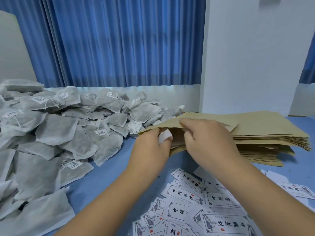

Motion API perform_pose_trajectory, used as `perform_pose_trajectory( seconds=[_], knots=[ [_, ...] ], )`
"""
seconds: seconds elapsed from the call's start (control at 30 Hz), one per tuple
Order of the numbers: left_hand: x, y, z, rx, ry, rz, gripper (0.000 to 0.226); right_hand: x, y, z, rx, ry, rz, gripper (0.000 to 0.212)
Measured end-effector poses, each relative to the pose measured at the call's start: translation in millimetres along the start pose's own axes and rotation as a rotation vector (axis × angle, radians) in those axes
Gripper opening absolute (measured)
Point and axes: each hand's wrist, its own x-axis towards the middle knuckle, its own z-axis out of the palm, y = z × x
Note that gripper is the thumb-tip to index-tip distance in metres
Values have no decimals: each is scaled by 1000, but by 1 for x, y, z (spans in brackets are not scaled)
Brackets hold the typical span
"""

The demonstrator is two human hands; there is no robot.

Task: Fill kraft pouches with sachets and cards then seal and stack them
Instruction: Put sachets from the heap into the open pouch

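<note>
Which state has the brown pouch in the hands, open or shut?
Open: the right hand lifts the upper layer of the pouch, the left hand holds the lower one, and a gap shows between.

Sachets (56, 126) piled left, pouch stack (265, 132) right, cards (196, 203) in front, curtain (115, 41) behind

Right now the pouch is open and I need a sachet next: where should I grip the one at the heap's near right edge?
Pinch the sachet by its flat corner jutting onto the bare table, coming from the near right, where the left hand holds the pouch. It seems to lie on top, so it should slide free.
</note>
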Motion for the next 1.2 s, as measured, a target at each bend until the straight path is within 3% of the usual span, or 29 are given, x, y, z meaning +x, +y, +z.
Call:
perform_pose_trajectory(
  seconds=[0.13, 0.33, 0.43, 0.53, 0.63, 0.7, 0.83, 0.9, 0.93, 1.0, 1.07, 1.13, 1.2],
  knots=[
    [0, 11, -5, -445, -198, -177, 21, -2, -6, -3, 69, 24, -1, 23],
    [-1, 14, -5, -316, -345, -166, 16, -1, -18, -14, 120, 29, -45, 29],
    [-1, 20, -9, -310, -391, -194, 37, -4, -30, -20, 170, 27, -98, 32],
    [0, 19, -13, -262, -350, -305, 31, -7, -40, -21, 167, 29, -138, 32],
    [3, 18, -18, -404, -457, -137, 56, -7, -37, -16, 79, 34, -105, 26],
    [0, 14, -18, -542, -429, -113, 54, -4, -29, -14, 4, 45, -88, 24],
    [-13, 18, -9, -311, -29, 239, 27, 0, -7, -11, -68, 93, -51, 31],
    [-21, 20, -14, -214, 61, 474, 21, 2, 3, -9, -98, 102, -33, 28],
    [-25, 21, -16, -179, 18, 564, 22, 2, 6, -9, -101, 105, -25, 27],
    [-29, 23, -16, -66, -244, 661, 24, 3, 11, -8, -90, 106, -13, 25],
    [-36, 22, -8, 233, -540, 672, 22, 3, 12, -7, -87, 98, -11, 23],
    [-42, 15, 2, 476, -686, 667, 14, 3, 12, -6, -79, 98, -12, 20],
    [-43, 8, 6, 492, -764, 579, 8, 3, 13, -5, -79, 101, -12, 22]
  ],
)
